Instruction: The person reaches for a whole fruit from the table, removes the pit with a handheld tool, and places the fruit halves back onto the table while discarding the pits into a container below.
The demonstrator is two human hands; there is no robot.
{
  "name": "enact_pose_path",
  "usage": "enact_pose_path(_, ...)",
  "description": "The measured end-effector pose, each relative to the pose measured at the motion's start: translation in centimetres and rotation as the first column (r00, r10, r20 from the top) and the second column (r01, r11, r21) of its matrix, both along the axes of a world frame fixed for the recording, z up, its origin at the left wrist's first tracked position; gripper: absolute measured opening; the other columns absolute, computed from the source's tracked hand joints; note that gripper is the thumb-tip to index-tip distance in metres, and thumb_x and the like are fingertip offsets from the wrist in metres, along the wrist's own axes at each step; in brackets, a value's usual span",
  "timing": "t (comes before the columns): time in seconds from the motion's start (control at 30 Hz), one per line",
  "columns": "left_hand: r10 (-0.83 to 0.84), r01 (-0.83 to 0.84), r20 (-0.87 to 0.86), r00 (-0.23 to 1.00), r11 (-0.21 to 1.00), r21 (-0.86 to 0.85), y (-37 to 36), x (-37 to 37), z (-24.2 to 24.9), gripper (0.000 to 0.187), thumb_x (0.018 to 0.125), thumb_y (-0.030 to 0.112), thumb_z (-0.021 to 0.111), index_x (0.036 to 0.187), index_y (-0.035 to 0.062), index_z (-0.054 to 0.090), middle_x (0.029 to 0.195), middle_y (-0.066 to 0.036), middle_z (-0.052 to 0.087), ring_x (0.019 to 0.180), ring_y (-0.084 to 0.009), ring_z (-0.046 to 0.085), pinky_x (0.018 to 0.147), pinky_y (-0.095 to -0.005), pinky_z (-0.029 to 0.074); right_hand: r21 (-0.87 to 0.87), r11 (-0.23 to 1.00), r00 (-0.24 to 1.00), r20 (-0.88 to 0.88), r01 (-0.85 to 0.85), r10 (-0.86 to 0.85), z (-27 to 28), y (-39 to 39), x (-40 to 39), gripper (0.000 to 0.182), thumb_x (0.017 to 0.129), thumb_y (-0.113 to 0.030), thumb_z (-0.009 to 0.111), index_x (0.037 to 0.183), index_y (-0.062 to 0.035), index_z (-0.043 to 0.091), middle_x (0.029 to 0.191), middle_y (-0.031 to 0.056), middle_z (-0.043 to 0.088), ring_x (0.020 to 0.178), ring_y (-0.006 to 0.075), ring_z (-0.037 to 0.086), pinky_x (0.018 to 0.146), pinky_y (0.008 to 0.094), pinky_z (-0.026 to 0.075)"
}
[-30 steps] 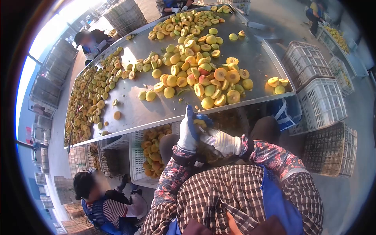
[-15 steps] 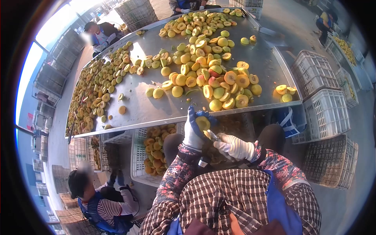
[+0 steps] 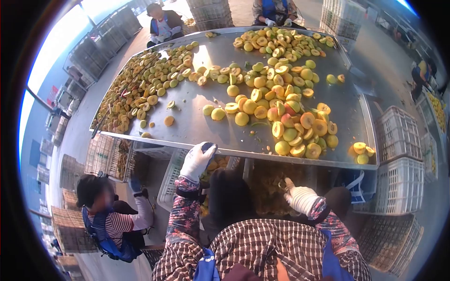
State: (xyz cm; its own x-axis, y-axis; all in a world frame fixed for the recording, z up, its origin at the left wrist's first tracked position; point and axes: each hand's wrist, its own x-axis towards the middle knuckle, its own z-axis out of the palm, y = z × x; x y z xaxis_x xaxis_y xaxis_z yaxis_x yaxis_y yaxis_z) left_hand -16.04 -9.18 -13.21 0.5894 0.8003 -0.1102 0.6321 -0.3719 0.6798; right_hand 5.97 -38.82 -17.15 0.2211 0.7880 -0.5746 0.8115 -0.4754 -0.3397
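Note:
My left hand, in a white glove with a dark blue palm, is at the near edge of the steel table, above a white crate of peach halves. Its fingers are curled, and what they hold, if anything, is hidden. Lower right, my right hand in a whitish glove is closed around a small pitting tool, whose tip is hard to make out. Below that tip is a crate with dark brownish contents. Cut peaches are heaped on the table's middle and right.
More peach halves cover the table's left side. A few lie at the right corner. White crates are stacked right, beside a blue bag. A seated co-worker is at lower left; two others are across the table.
The peach half held in my left hand is no longer visible. That hand has moved left to the table edge, and my right hand has moved right and down. The whole view has shifted.

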Motion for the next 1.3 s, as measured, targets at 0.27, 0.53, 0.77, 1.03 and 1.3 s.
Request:
enact_pose_path(0.27,-0.222,0.217,0.014,0.975,0.966,0.141,7.4,10.8,-3.4,0.043,0.087,0.036,0.061,0.113,0.0013,0.066,0.105,-0.022,0.068,0.103,-0.0366,0.064,0.091,-0.0432,0.05,0.009,1.0,0.999,-0.03,0.022,-0.022,-1.9,1.7,0.4,0.044,0.095,-0.038,0.049,0.126,-0.0071,0.043,0.093,0.0248,0.069,0.09,0.0432,0.067,0.08,0.051,0.052)
enact_pose_path(0.53,-0.23,0.265,-0.175,0.958,0.94,0.216,9.6,17.6,-9.5,0.039,0.08,0.019,0.066,0.115,0.0065,0.056,0.106,-0.021,0.066,0.106,-0.0364,0.063,0.09,-0.0444,0.051,0.052,0.997,0.996,-0.073,-0.054,0.058,-1.5,1.8,1.1,0.049,0.095,-0.037,0.045,0.128,-0.0005,0.042,0.088,0.0279,0.067,0.086,0.0446,0.066,0.079,0.051,0.05)
enact_pose_path(0.77,-0.044,0.088,0.319,0.947,0.988,-0.124,9.0,14.0,-8.5,0.045,0.078,0.026,0.071,0.116,0.0046,0.059,0.111,-0.018,0.066,0.102,-0.0348,0.064,0.092,-0.0396,0.051,0.069,0.997,0.997,-0.068,-0.035,0.04,-0.6,1.9,0.1,0.051,0.096,-0.039,0.046,0.131,-0.0023,0.041,0.091,0.0284,0.067,0.091,0.0448,0.065,0.081,0.0509,0.049)
enact_pose_path(1.03,-0.111,0.273,0.699,0.707,0.954,-0.124,1.7,8.6,-8.8,0.074,0.074,0.012,0.082,0.136,-0.0003,0.043,0.118,-0.015,0.063,0.102,-0.0244,0.064,0.087,-0.0349,0.053,0.587,0.797,0.963,-0.267,0.143,0.024,0.5,3.5,-0.1,0.046,0.097,-0.039,0.051,0.132,-0.0099,0.043,0.085,0.0275,0.065,0.084,0.0475,0.063,0.073,0.0519,0.049)
enact_pose_path(1.3,-0.371,0.295,0.627,0.685,0.928,0.226,-6.5,8.1,-4.4,0.062,0.079,0.006,0.075,0.133,0.0,0.044,0.121,-0.017,0.061,0.11,-0.0303,0.062,0.098,-0.0364,0.046,0.825,0.563,0.998,-0.052,0.055,-0.022,4.7,7.8,-1.9,0.036,0.095,-0.025,0.058,0.122,-0.0048,0.046,0.084,0.0235,0.066,0.079,0.0431,0.065,0.066,0.0499,0.051)
